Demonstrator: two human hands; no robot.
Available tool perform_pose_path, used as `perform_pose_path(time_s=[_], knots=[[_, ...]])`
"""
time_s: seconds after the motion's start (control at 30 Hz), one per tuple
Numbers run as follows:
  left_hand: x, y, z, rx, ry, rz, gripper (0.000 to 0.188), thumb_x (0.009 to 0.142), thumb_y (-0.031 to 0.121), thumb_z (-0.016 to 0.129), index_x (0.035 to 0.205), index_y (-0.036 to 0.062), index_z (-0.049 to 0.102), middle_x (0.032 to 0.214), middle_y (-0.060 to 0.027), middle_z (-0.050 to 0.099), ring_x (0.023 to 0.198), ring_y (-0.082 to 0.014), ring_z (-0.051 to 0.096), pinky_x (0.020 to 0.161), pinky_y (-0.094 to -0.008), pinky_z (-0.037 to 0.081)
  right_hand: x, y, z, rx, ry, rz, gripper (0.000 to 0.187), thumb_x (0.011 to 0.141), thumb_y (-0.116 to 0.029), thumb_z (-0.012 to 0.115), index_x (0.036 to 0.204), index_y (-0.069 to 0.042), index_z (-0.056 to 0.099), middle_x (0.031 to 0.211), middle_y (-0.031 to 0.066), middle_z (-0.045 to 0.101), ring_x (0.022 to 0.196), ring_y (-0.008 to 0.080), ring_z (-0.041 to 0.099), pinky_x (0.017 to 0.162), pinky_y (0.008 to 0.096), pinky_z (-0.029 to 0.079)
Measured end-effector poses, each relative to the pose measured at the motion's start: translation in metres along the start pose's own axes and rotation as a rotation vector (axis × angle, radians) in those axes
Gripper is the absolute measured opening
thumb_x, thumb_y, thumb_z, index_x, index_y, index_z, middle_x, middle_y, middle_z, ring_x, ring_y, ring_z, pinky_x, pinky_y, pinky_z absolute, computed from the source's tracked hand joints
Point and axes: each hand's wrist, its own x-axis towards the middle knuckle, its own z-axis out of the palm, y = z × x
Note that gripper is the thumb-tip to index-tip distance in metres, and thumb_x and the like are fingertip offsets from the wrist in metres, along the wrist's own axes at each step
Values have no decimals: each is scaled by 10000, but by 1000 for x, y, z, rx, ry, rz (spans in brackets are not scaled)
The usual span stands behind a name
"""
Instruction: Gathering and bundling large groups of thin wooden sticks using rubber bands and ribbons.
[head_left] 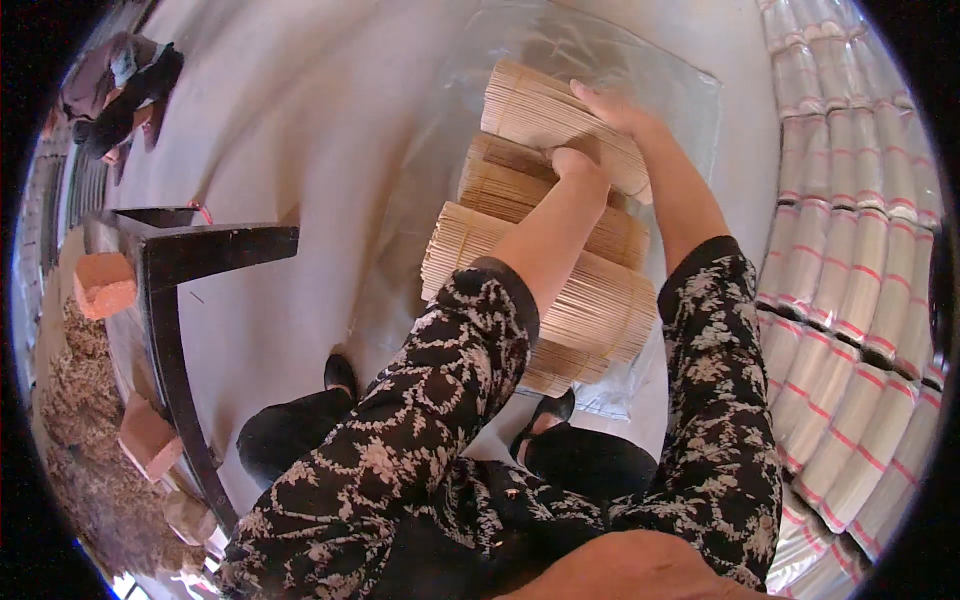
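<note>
On the plastic sheet (685, 100), several slatted rolls (465, 235) are already gathered, while the farthest roll (530, 105) is touched by the right hand (614, 108) and left hand (577, 160) (whether either is closed cannot be told), its handling apparently unfinished.

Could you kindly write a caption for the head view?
Left hand and right hand on the farthest slatted roll, other rolls nearby on a plastic sheet.

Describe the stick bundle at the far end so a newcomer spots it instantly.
From the red-banded wrapped bundles along the right, look left to the plastic sheet. Tan stick bundles lie there; go to the uppermost bundle in the view. Unlike its neighbours, it has the right hand on its far side.
</note>
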Motion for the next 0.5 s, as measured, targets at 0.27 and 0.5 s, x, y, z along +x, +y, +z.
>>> perform_pose_path(time_s=[0.27, 0.5], knots=[[-75, -3, 79, 250, -2, 62, 675, 958, 549, 310, 1500, 152, 247, 1542, -9, 279, 1391, -185, 287, 1142, -335, 209, -25, 24, 1, -728, 276, 3, 672, 968, -548, 264, 1495, -131, 250, 1550, 140, 215, 1414, 307, 256, 1148, 404, 240], [-164, 21, 82, 552, -343, 104, 789, 966, 589, 284, 1441, -38, 236, 1487, -144, 297, 1339, -265, 316, 1151, -420, 208, -35, 18, 10, -558, 368, -72, 609, 955, -484, 370, 1431, -103, 374, 1519, 163, 275, 1374, 335, 321, 1119, 419, 291]])
